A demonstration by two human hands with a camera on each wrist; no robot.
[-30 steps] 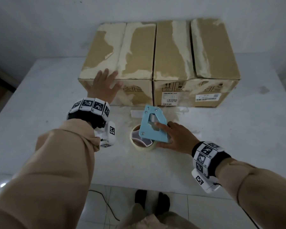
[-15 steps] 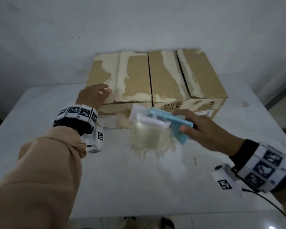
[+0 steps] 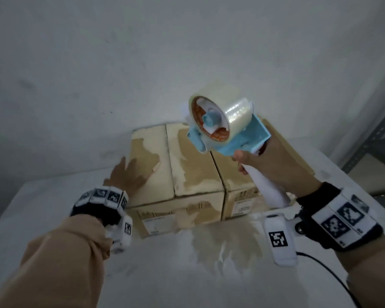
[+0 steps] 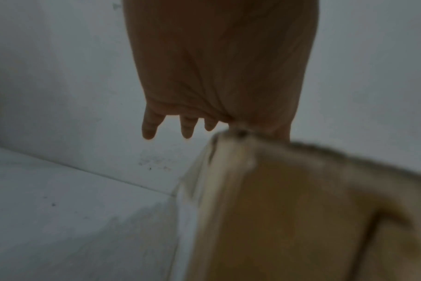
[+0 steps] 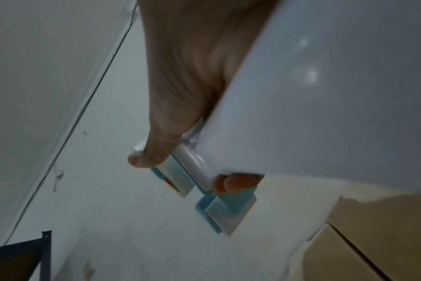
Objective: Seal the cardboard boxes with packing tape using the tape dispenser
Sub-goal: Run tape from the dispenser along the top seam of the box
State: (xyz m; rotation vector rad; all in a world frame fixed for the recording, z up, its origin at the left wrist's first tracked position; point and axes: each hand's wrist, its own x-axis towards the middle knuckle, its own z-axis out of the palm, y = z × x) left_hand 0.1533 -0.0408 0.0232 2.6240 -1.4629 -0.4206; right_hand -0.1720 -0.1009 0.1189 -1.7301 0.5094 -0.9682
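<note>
Two brown cardboard boxes stand side by side on the white table, the left box [image 3: 173,165] and the right box [image 3: 238,172], their tops patchy with torn tape marks. My left hand [image 3: 126,174] lies flat with straight fingers on the left box's near left corner; the left wrist view shows the fingers [image 4: 149,125] reaching past the box edge [image 4: 276,199]. My right hand [image 3: 273,161] grips the white handle [image 3: 267,185] of the light-blue tape dispenser [image 3: 222,125], held up in the air above the boxes with its clear tape roll [image 3: 236,110] uppermost.
The white table [image 3: 187,274] has a tan stain of tape residue in front of the boxes. A white wall stands close behind. A grey metal shelf frame [image 3: 373,138] is at the far right. A black cable [image 3: 333,278] trails from my right wrist.
My right hand has picked the dispenser up off the table and raised it high over the boxes. My left hand stays on the left box. The head view has tilted upward.
</note>
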